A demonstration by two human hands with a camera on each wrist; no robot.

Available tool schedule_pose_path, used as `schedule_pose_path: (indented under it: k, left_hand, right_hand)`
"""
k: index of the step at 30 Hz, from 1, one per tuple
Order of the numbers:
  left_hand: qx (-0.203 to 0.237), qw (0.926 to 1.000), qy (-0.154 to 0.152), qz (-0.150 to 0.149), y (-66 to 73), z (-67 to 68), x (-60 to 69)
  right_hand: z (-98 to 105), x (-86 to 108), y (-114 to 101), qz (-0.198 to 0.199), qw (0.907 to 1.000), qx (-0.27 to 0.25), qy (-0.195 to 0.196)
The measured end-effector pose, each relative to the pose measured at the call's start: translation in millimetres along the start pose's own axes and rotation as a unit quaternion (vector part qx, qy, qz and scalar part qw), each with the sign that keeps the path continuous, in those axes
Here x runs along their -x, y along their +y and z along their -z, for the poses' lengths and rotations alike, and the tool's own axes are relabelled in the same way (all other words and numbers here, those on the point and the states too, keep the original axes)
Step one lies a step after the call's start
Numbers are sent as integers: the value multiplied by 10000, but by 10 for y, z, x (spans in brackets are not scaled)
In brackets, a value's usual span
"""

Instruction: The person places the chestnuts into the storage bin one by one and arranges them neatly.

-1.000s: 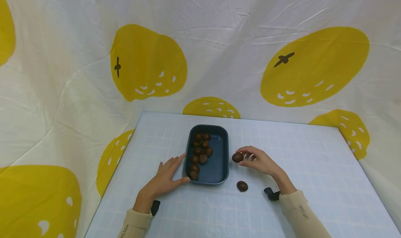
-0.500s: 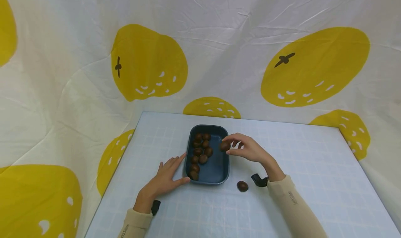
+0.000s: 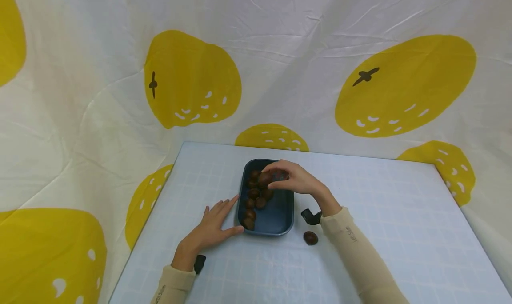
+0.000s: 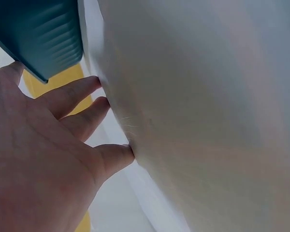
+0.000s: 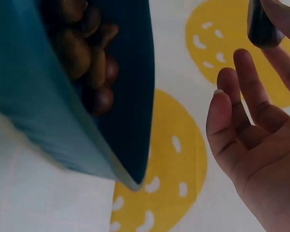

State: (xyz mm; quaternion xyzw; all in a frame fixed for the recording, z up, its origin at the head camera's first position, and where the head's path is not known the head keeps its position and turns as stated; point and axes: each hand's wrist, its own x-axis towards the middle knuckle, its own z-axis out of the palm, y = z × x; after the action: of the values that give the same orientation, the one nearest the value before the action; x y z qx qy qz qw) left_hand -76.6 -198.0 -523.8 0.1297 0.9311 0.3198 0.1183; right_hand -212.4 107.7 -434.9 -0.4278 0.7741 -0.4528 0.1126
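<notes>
A dark blue rectangular tray (image 3: 282,215) holds several brown chestnuts (image 3: 250,214), mostly along its left side. Above the tray's upper part, my right hand (image 3: 296,178) pinches one chestnut (image 3: 265,179) between thumb and fingertips. The right wrist view shows that held chestnut (image 5: 262,29) up beyond the tray rim, the other fingers loosely bent. My left hand (image 3: 210,228) lies with spread fingers at the tray's left side, index finger and thumb at its edge. In the left wrist view its fingertips touch the table beside the ribbed tray wall (image 4: 48,38).
One loose chestnut (image 3: 310,238) lies on the table right of the tray's near corner, below the right wrist's black camera (image 3: 310,217). A pale checked cloth (image 3: 256,273) covers the table. Behind hangs a white curtain (image 3: 288,82) with yellow fruit prints.
My right hand has carried its chestnut leftward and away from me, from beside the tray to over the nuts in it. My left hand stays in place.
</notes>
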Motion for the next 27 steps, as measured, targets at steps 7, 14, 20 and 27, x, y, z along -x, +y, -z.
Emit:
schedule_pose_path:
  k: [7,14,20,27]
  left_hand:
    - [-29,10000,44,-36,16,7,0]
    - [-23,10000,31,-26,10,9,6]
    - [7,10000,47,-20,9,17,13]
    - [25,9999,65,-87,4,12,7]
  right_hand:
    - [-126,-228,81,161,9975,42,-687]
    - [-234,-331,158,32,9842,800,-1581]
    - [-361,-407,108,-200,9623,1370,-2340]
    - [-497,-409,98,-719,9417,1848,-2717]
